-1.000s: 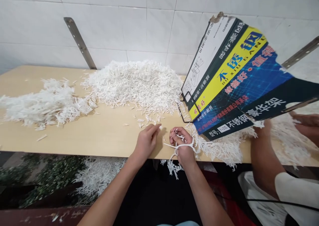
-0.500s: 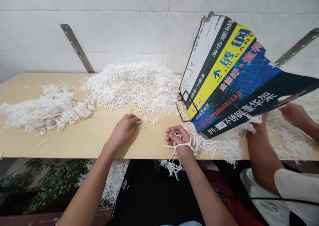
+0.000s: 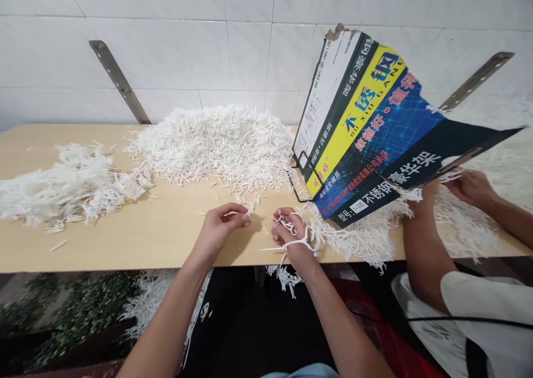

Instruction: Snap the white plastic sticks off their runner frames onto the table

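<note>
2 hands work at the near edge of the tabletop (image 3: 125, 245). The left hand (image 3: 219, 231) has its grip pinched on a small white stick (image 3: 244, 213), thumb against fingertips, just above the wood. The right hand (image 3: 289, 233) is curled around a branched white plastic sprig (image 3: 297, 239), whose thin arms poke out between the fingers and trail over the edge. Both pieces look feather-light, thin and somewhat springy; the stick is best nipped near one end, the sprig held at its stem. A big heap of loose sticks (image 3: 216, 145) lies behind, a second pile (image 3: 62, 184) to the left. A printed cardboard box (image 3: 375, 128) leans in a wire frame and hides much of another person's hands (image 3: 470, 186). How the sprig's branches join is too fine to make out.
</note>
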`<move>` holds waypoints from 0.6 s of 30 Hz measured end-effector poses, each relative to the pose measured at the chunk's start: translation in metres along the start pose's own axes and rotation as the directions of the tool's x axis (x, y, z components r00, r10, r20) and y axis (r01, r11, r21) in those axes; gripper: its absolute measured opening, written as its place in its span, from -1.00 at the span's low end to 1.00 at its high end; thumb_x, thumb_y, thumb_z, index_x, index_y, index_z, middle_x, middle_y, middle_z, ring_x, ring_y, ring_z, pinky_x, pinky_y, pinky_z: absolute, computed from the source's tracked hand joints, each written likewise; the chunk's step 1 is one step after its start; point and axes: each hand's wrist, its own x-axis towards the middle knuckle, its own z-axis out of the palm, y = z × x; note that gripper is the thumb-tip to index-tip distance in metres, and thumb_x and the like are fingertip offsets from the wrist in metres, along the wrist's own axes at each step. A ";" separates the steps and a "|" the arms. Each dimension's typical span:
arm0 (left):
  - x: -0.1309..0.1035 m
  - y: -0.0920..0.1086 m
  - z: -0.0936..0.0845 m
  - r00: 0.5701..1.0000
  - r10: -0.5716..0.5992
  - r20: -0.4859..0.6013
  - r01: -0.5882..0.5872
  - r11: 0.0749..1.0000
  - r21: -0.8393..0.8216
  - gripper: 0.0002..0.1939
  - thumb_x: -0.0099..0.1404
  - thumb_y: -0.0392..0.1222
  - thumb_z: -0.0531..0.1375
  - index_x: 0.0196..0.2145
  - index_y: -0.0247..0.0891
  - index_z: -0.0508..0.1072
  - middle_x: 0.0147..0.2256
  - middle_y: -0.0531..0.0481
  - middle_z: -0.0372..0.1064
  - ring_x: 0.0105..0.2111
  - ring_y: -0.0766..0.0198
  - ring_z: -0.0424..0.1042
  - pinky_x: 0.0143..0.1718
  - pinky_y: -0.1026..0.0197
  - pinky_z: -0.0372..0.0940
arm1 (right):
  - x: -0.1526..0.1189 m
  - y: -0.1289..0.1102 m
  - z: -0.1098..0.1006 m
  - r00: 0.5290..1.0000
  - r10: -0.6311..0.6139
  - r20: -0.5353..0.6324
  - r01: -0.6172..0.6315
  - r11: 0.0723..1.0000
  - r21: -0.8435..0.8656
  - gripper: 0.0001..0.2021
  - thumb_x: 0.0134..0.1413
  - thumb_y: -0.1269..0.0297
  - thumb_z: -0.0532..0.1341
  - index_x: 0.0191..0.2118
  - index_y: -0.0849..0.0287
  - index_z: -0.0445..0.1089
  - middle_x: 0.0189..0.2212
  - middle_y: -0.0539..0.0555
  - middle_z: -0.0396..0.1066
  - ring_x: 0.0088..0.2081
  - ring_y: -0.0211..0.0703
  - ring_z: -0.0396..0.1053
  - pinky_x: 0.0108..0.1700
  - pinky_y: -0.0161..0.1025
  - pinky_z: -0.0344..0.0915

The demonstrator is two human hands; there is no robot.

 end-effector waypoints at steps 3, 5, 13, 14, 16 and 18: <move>-0.010 -0.012 0.022 0.999 -0.018 0.043 0.021 0.997 -0.078 -0.66 -0.01 -0.04 0.52 -0.33 -0.27 0.61 -0.44 -0.02 0.56 -0.38 0.20 0.54 -0.25 0.19 0.44 | -0.001 0.002 0.000 0.999 -0.016 0.049 0.026 0.977 -0.210 -0.62 0.08 0.09 0.41 0.01 0.05 0.50 -0.22 0.06 0.46 -0.40 -0.23 0.36 -0.41 -0.29 0.27; -0.010 -0.020 0.030 0.999 0.023 0.023 -0.020 0.994 -0.106 -0.65 -0.06 -0.04 0.54 -0.38 -0.26 0.60 -0.43 -0.01 0.55 -0.38 0.23 0.51 -0.30 0.22 0.41 | 0.000 0.003 -0.001 0.996 -0.045 0.072 0.065 0.950 -0.304 -0.65 0.06 0.06 0.42 -0.04 0.07 0.55 -0.24 0.08 0.50 -0.34 -0.15 0.41 -0.38 -0.27 0.30; -0.005 -0.035 0.030 1.000 0.028 0.001 -0.028 0.993 -0.114 -0.66 -0.02 0.00 0.51 -0.37 -0.27 0.61 -0.42 -0.02 0.54 -0.37 0.23 0.48 -0.30 0.23 0.35 | 0.002 0.008 -0.003 0.998 -0.023 0.065 0.046 0.921 -0.387 -0.75 0.11 0.01 0.38 -0.21 0.06 0.53 -0.57 -0.05 0.38 -0.51 -0.14 0.34 -0.47 -0.25 0.21; -0.005 -0.036 0.030 0.999 0.037 0.005 -0.036 0.993 -0.110 -0.66 0.00 0.00 0.50 -0.36 -0.27 0.60 -0.42 -0.02 0.53 -0.37 0.24 0.47 -0.30 0.23 0.34 | 0.002 0.008 -0.002 0.997 0.002 0.072 0.026 0.920 -0.392 -0.76 0.13 0.02 0.36 -0.20 0.06 0.52 -0.59 -0.07 0.36 -0.53 -0.16 0.31 -0.48 -0.25 0.19; -0.005 -0.037 0.030 0.998 0.067 0.009 -0.066 0.994 -0.085 -0.68 0.03 -0.01 0.47 -0.34 -0.26 0.60 -0.42 -0.01 0.53 -0.37 0.25 0.46 -0.31 0.24 0.33 | 0.001 0.005 0.000 0.995 0.045 0.089 -0.006 0.919 -0.394 -0.78 0.16 0.04 0.33 -0.19 0.05 0.48 -0.60 -0.09 0.34 -0.56 -0.17 0.29 -0.48 -0.26 0.16; -0.005 -0.039 0.031 0.994 0.104 0.014 -0.103 0.993 -0.054 -0.71 0.08 -0.01 0.44 -0.32 -0.26 0.59 -0.40 0.00 0.52 -0.37 0.26 0.45 -0.31 0.25 0.33 | 0.001 0.002 0.001 0.992 0.061 0.111 -0.013 0.918 -0.397 -0.79 0.19 0.04 0.31 -0.20 0.05 0.46 -0.61 -0.10 0.32 -0.56 -0.18 0.28 -0.48 -0.26 0.15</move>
